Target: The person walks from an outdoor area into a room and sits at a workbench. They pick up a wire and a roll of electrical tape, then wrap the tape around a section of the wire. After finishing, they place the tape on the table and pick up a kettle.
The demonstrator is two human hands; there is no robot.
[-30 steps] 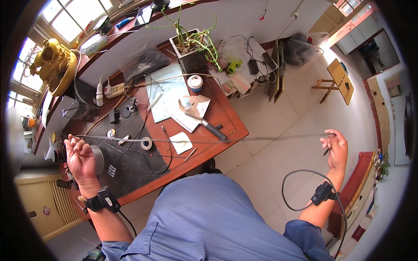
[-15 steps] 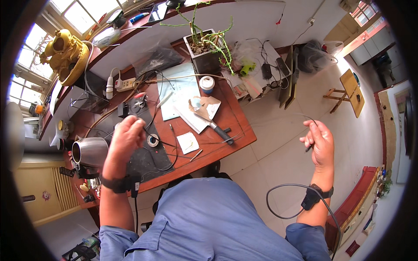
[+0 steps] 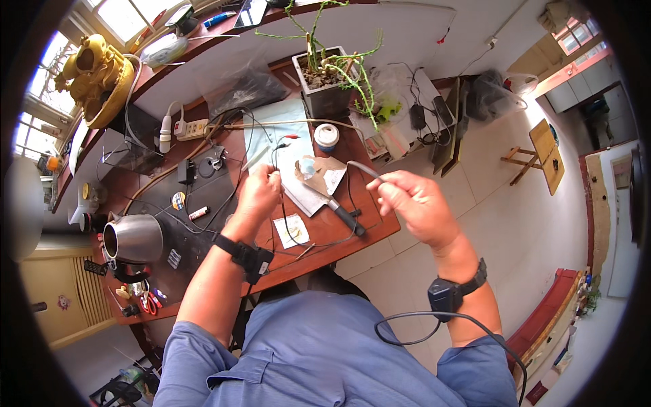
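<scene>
My left hand (image 3: 260, 195) is closed on a thin black cable (image 3: 283, 218) above the table's front part. Just beyond that fist, small red and black clips (image 3: 290, 138) show over the pale blue sheet; they look joined to the cable. To the right, past the table's corner, my right hand (image 3: 419, 209) pinches a stretch of the cable between thumb and fingers. Between both hands the cable hangs in a loose loop. Below and behind this loop lie a cleaver-like blade with a black handle (image 3: 347, 218) and a small white paper square (image 3: 291, 231).
A steel kettle (image 3: 139, 239) stands at the table's left. Farther back are a power strip (image 3: 193, 129), a potted plant (image 3: 322, 80) and a white-lidded jar (image 3: 327, 136). Red-handled pliers (image 3: 150, 304) lie near the left edge. A wooden folding stool (image 3: 539, 157) stands on the floor.
Both hands have come closer together, the left moving right and the right moving left. The cable, stretched wide before, now sags in a loop. The red clip has shifted right.
</scene>
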